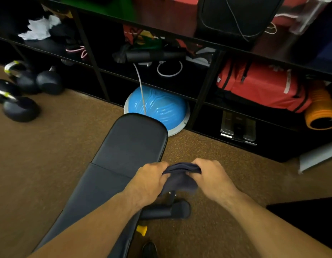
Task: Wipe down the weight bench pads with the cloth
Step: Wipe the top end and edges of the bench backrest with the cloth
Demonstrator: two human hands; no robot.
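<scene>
A black padded weight bench runs from the lower left toward the middle. Its far pad [135,138] and near pad [98,187] meet at a seam. A dark blue cloth [181,175] hangs bunched just off the bench's right edge, above the floor. My left hand [150,181] grips the cloth's left end and my right hand [211,177] grips its right end, fingers curled over the fabric. The cloth does not touch either pad.
A blue balance dome [161,107] sits right behind the bench's far end, under a black shelf unit [204,94] holding a red bag [262,88] and an orange foam roller [321,110]. Kettlebells [21,107] stand at the left on the brown floor. A bench foot roller [167,210] juts out below my hands.
</scene>
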